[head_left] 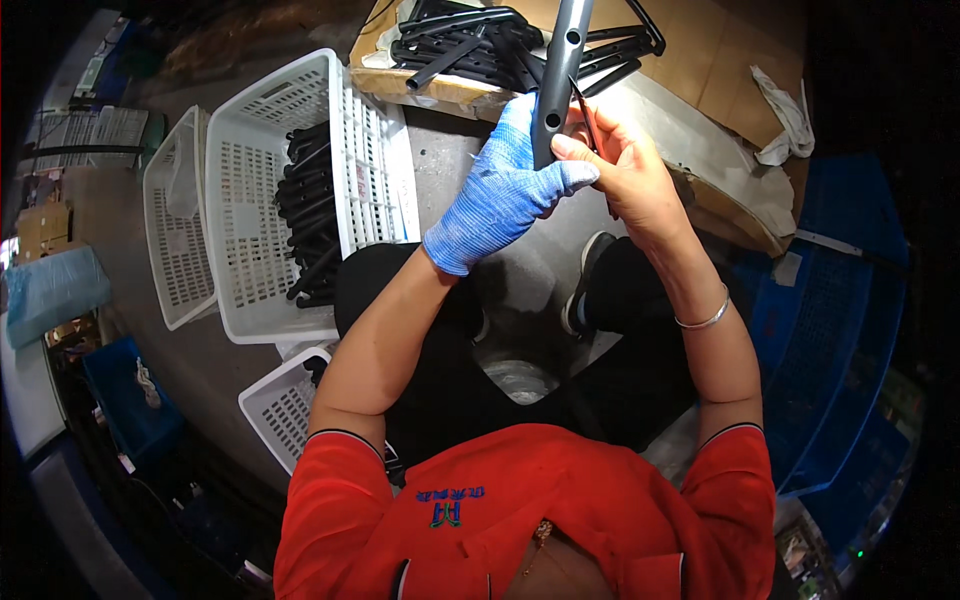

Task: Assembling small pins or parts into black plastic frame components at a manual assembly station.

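Note:
My left hand [500,195], in a blue knitted glove, is closed around the lower part of a black tube [563,75] with round holes along its side. The tube stands tilted upward, its top running out of the picture. Bare and with a bracelet at the wrist, my right hand [630,175] is closed beside the tube on a thin dark pointed tool [585,112]. The tool's tip lies against or very near the tube's edge; I cannot tell if they touch. Just beyond, a pile of similar black parts [475,50] lies in a cardboard box [430,88].
At left, a white perforated basket [240,220] holds many black parts [308,215]. Another white basket [178,225] stands beside it, and a smaller white one [280,405] sits nearer. Blue crates [820,330] are at right. Crumpled paper [785,120] lies on the cardboard.

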`<action>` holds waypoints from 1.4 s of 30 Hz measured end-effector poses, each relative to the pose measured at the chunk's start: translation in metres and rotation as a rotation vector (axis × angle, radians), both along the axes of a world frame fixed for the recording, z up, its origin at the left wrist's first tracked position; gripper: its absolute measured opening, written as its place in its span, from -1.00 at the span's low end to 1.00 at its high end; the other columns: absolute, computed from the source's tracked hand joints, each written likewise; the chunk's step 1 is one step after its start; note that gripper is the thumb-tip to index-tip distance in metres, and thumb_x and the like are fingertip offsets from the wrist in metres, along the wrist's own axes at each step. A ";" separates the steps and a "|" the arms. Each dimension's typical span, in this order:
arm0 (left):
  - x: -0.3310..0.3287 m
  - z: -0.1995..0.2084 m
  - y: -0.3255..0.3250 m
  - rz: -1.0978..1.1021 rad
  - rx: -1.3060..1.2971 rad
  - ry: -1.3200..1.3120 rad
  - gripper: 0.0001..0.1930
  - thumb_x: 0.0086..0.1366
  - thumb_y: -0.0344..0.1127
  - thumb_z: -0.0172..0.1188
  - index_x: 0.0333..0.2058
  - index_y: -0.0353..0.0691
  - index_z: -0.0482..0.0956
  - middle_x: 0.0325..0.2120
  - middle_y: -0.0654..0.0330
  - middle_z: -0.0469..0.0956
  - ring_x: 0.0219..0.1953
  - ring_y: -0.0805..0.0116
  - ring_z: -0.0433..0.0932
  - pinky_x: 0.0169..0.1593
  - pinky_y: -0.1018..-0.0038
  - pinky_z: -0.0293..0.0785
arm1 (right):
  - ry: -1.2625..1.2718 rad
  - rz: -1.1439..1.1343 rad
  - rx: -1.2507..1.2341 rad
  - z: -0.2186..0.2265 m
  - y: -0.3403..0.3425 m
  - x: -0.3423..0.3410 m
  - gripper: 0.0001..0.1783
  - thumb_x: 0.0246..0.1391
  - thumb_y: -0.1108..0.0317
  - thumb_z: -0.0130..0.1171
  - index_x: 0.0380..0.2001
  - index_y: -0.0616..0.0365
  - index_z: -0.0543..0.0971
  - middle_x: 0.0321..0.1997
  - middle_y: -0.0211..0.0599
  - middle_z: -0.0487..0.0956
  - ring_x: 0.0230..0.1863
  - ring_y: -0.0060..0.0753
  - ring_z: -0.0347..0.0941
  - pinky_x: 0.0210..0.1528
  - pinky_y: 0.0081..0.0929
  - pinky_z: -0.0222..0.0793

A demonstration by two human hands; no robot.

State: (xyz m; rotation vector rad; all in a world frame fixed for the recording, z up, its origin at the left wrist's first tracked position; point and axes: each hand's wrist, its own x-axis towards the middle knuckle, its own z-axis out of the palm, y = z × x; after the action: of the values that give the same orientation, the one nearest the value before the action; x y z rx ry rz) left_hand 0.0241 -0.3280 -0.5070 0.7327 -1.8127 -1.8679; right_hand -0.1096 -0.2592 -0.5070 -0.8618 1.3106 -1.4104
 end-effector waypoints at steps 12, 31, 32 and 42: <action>0.001 -0.015 0.003 -0.192 0.643 0.325 -0.65 0.39 -0.03 -0.19 -0.20 -0.23 0.33 -0.67 0.32 0.28 -0.73 0.56 0.25 -0.66 0.67 0.23 | 0.149 -0.238 -0.122 -0.005 -0.002 -0.019 -0.70 0.16 0.22 0.04 -0.18 0.21 0.54 -0.65 -0.70 0.27 -0.70 -0.84 -0.08 -0.63 -0.78 -0.20; -0.003 -0.022 0.006 -0.165 0.735 0.310 -0.57 0.36 0.05 -0.18 -0.18 -0.25 0.35 -0.59 0.29 0.38 -0.67 0.54 0.32 -0.55 0.61 0.35 | 0.071 -0.062 -0.059 -0.003 -0.002 -0.025 -0.69 0.11 0.31 0.12 -0.13 0.27 0.43 -0.25 -0.28 0.57 -0.29 -0.63 0.47 -0.23 -0.71 0.39; -0.003 -0.022 0.006 -0.176 0.727 0.307 -0.57 0.36 0.05 -0.18 -0.19 -0.25 0.35 -0.59 0.28 0.39 -0.66 0.54 0.34 -0.54 0.61 0.37 | 0.037 -0.086 -0.101 -0.003 -0.002 -0.025 -0.72 0.12 0.33 0.11 -0.15 0.27 0.44 -0.25 -0.29 0.57 -0.28 -0.64 0.47 -0.21 -0.70 0.38; -0.007 -0.013 0.007 -0.001 0.371 0.196 -0.76 0.36 -0.24 -0.08 -0.11 -0.24 0.25 -0.48 0.27 0.38 -0.58 0.59 0.36 -0.53 0.66 0.36 | 0.250 -0.118 -0.194 -0.009 -0.002 -0.016 -0.72 0.16 0.38 0.04 -0.09 0.29 0.42 -0.34 -0.44 0.52 -0.30 -0.62 0.42 -0.17 -0.63 0.35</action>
State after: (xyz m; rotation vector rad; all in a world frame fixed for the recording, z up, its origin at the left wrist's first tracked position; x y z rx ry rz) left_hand 0.0174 -0.3206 -0.5200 0.6411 -1.3643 -2.2209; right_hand -0.1258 -0.2615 -0.5161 -1.1353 1.4466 -1.5803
